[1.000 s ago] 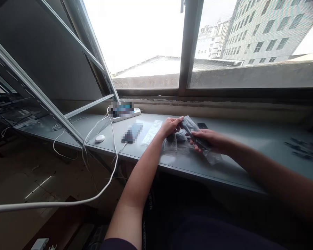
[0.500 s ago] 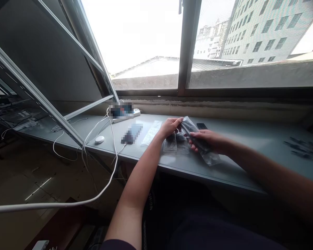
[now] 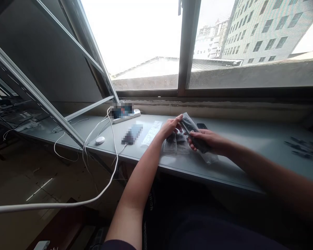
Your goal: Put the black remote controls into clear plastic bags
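Head view: your left hand [image 3: 169, 127] pinches the upper end of a clear plastic bag [image 3: 188, 122] with dark contents, thumb and fingertips together, while your right hand [image 3: 205, 139] wraps its fingers around the bag's middle. You hold it tilted, its top toward eleven o'clock and its loose end toward five. Just beside it, at eight o'clock, other filled bags [image 3: 170, 145] lie on the table [image 3: 240, 163]. A white packet [image 3: 152, 133] sits beyond them at nine o'clock; a black device [image 3: 201, 126] lies behind your right hand.
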Motion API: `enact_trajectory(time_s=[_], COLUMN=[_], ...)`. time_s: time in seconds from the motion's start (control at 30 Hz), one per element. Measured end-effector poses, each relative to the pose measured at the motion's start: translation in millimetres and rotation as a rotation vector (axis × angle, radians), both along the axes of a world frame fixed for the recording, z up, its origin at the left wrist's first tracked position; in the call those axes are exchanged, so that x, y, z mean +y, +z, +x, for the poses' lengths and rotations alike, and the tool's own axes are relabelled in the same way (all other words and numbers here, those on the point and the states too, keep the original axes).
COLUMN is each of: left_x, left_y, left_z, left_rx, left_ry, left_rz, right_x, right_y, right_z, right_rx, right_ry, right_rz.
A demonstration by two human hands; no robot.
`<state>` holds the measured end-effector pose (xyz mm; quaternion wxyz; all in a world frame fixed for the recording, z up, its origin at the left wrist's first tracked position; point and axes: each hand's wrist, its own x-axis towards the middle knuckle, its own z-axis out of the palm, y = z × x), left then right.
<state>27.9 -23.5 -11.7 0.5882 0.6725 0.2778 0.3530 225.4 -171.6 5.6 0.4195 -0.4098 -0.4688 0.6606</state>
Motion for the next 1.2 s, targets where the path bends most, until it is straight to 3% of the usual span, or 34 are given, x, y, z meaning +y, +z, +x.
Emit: enact_trajectory(time_s=[0.1, 0.27, 0.43, 0.7, 1.2], left_x=[-0.3, 3.1, 9.9, 10.8, 6.0], left_y=[-1.0, -2.9, -8.6, -9.6, -8.0], left_z=[1.5, 3.8, 4.6, 2.2, 2.0], left_rx=[-0.013, -0.002, -0.02, 0.041, 0.06], left_ry=[-0.03, 0.024, 0.08, 0.064, 0.08], left_rz=[0.009, 0.093, 0.184, 0.149, 0.22], right_x=[1.0, 4.7, 3.4, -0.6, -1.7], right_y=[-1.4, -4.2, -2.9, -0.9, 4.9], right_z=[-0.6, 1.2, -0.5, -3.0, -3.1], right_rx=[0.016, -0.034, -0.028, -0.009, -0.089], right_ry=[-0.047, -0.066, -0.05, -0.051, -0.069], right_rz=[-0.032, -0.101, -0.073, -0.018, -0.098])
